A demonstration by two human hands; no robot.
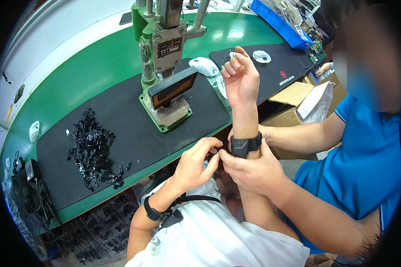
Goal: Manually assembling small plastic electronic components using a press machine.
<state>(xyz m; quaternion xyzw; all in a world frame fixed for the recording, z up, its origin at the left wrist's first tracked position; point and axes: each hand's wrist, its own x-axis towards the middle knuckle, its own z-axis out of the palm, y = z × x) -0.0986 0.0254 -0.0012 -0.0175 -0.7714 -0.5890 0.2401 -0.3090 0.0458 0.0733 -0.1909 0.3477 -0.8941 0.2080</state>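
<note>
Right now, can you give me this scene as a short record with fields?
left hand: fingers at the black wrist band on the person's raised right forearm
right hand: raised, loosely curled, holds nothing
co-worker's hand: grips the same forearm, beside the band
left wrist: second black band
table: green bench, black mat, heap of small black parts, green hand press

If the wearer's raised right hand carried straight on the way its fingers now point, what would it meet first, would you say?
The right hand is held up, its loosely curled fingers toward the far side of the bench. Going on that way, it would probably first reach the white moulded part on the black mat, though the hand's height above the bench is unclear.
</note>
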